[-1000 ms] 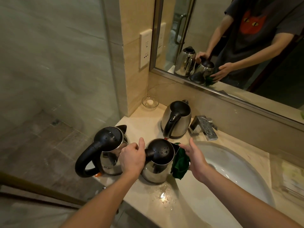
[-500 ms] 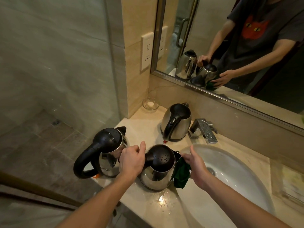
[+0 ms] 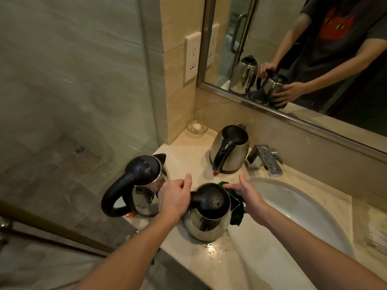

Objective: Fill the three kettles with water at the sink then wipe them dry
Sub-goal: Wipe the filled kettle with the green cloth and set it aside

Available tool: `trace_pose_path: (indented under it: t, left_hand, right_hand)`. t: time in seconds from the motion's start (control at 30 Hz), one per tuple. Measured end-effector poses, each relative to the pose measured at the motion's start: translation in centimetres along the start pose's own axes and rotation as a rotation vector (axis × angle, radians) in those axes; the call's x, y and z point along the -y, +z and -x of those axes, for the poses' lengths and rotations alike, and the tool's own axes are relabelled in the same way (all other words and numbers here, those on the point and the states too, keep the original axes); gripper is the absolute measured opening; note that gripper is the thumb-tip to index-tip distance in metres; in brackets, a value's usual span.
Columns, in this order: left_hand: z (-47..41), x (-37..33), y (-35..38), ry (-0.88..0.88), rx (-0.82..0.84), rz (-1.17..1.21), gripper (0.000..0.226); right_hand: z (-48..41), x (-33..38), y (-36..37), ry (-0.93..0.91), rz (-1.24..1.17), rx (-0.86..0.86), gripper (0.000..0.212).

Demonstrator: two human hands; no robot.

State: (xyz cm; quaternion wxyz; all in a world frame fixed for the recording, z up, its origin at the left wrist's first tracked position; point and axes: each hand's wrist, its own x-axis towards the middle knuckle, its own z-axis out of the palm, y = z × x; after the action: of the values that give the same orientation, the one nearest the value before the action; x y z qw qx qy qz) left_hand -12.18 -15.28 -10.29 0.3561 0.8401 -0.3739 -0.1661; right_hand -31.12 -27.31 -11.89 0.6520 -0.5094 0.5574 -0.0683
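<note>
The near kettle (image 3: 206,218), rounded polished steel with a wet black plastic lid, is standing at the lower centre on the glossy beige stone counter (image 3: 188,160), just beside the white oval sink (image 3: 303,210). The left hand (image 3: 174,197) is gripping its black handle, fingers curled round it. The right hand (image 3: 249,197) is pressing a nubbly green cloth (image 3: 237,214) against the steel wall, fingers curved over it and thumb raised. Two matching kettles are standing at centre left (image 3: 146,185) and near the angular chrome tap (image 3: 266,160), under a framed mirror (image 3: 293,49). Since half a second ago, the cloth is reaching higher, past the rim.
</note>
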Motion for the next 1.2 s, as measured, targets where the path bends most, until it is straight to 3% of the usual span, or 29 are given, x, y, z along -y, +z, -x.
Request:
trace_pose_path:
  t: [0.23,0.4,0.57,0.87,1.2]
  left_hand:
    - [0.7,-2.1,0.9,-0.258,-0.129,-0.034,0.064]
    - [0.0,-2.1,1.1,-0.292,-0.119,-0.005,0.068]
    - [-1.0,-1.7,1.4,-0.221,-0.074,0.064,0.066]
    - [-2.4,-1.5,1.5,-0.097,0.011,-0.017,0.065]
    - [-2.9,-0.9,2.1,-0.033,0.010,0.011,0.069]
  right_hand:
    - [1.2,1.3,-0.2,-0.043,0.022,-0.044,0.072]
    - [2.0,1.9,-1.2,-0.101,-0.034,-0.045,0.076]
    - [0.9,1.1,-1.6,-0.075,-0.076,-0.037,0.073]
    - [-1.2,-0.2,0.6,0.037,-0.016,0.004,0.062]
    - [1.4,3.2,0.0,-0.177,0.044,0.042,0.073]
